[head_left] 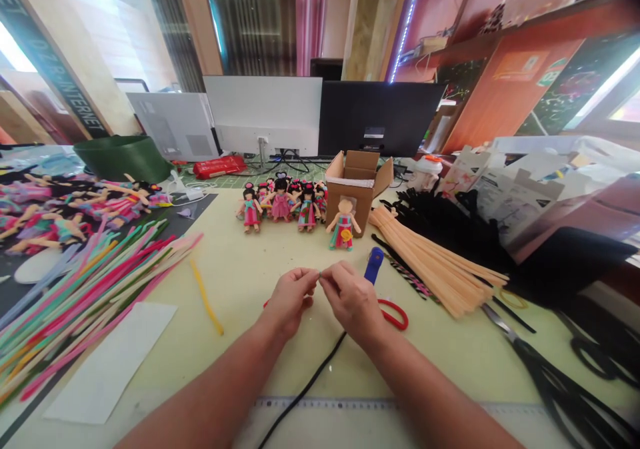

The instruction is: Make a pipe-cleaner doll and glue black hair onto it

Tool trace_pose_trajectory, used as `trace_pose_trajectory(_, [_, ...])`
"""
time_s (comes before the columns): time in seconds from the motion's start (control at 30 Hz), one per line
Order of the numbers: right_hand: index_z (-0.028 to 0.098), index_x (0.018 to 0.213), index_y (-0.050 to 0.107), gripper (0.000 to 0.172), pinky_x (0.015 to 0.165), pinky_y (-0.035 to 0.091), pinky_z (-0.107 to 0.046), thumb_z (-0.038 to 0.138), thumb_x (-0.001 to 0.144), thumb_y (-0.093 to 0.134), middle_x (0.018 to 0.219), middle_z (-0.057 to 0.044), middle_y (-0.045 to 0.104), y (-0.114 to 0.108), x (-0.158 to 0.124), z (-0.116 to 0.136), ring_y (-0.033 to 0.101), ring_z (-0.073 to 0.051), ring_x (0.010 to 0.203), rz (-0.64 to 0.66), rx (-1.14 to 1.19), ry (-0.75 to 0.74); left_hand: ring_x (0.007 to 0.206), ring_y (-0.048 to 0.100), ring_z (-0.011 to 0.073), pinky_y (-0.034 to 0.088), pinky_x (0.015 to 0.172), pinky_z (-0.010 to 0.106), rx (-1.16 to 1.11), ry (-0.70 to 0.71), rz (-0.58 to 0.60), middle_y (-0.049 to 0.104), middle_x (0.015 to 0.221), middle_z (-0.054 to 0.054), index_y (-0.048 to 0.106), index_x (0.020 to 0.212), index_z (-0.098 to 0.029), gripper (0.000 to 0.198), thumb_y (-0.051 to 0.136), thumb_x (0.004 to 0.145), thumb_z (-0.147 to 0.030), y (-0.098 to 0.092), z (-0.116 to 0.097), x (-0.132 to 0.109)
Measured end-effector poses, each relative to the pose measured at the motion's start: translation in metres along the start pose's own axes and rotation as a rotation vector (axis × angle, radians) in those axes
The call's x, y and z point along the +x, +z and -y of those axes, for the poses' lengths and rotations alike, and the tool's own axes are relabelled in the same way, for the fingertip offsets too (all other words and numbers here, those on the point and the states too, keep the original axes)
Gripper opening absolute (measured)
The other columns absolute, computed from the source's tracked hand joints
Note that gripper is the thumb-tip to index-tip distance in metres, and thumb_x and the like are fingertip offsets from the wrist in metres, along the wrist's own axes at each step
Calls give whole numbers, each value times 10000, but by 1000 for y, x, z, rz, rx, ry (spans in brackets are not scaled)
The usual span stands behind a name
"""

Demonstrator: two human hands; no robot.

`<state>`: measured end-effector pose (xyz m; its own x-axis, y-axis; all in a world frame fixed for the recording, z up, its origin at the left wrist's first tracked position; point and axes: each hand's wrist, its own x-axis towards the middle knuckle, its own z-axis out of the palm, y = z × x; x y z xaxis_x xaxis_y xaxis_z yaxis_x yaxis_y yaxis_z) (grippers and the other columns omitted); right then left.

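Observation:
My left hand (293,297) and my right hand (351,300) meet over the middle of the table, thumbs and forefingers pinched together. A tiny greenish bit (320,274) shows between the fingertips, too small to name. Under my right hand lies a red-handled tool (399,316), mostly hidden. A blue clip-like object (373,264) rests just beyond that hand. From beneath it a black cord (306,390) runs toward the front edge. Ahead, a pipe-cleaner doll (344,226) with no black hair leans against a small cardboard box (347,196).
Several finished dolls (281,199) stand left of the box. Coloured pipe cleaners (100,282), a white paper strip (115,362) and a yellow pipe cleaner (206,297) lie left. Right are peach pipe cleaners (435,259), a black fuzzy pile (450,229) and black-handled scissors (535,362). A ruler (360,406) lies in front.

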<state>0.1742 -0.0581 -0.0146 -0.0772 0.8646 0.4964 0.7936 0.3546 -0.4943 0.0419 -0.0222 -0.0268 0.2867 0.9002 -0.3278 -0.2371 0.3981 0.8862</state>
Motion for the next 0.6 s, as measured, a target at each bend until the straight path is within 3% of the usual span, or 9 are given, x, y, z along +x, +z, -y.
trace_pose_trajectory(0.2, [198, 861, 613, 130, 742, 438, -269, 177, 922, 500, 846, -40, 570, -13, 5, -10, 558, -168, 814, 102, 75, -68, 625, 455, 98, 306, 576, 234, 235, -45, 199, 587, 730, 16, 628, 717, -146, 385, 684, 684, -525, -21, -20, 4])
trace_pose_trajectory(0.4, [202, 875, 654, 195, 765, 436, -297, 188, 942, 471, 869, -53, 577, -15, 5, -7, 536, -183, 856, 205, 50, -169, 597, 427, 106, 266, 569, 249, 470, 16, 326, 565, 642, -3, 673, 718, -149, 315, 751, 636, -443, -32, -27, 5])
trace_pose_trajectory(0.5, [204, 887, 660, 159, 764, 442, -302, 191, 923, 505, 875, -59, 590, -16, 5, -7, 544, -189, 863, 208, 47, -193, 580, 410, 106, 263, 571, 255, 502, 27, 340, 544, 606, -16, 666, 695, -151, 292, 758, 625, -420, -33, -28, 5])
trace_pose_trajectory(0.6, [205, 893, 654, 133, 741, 447, -290, 185, 903, 524, 860, -55, 605, -17, 5, -8, 565, -183, 833, 179, 40, -153, 590, 425, 110, 296, 589, 258, 470, 67, 267, 542, 601, -15, 651, 671, -148, 273, 765, 604, -387, -31, -29, 5])
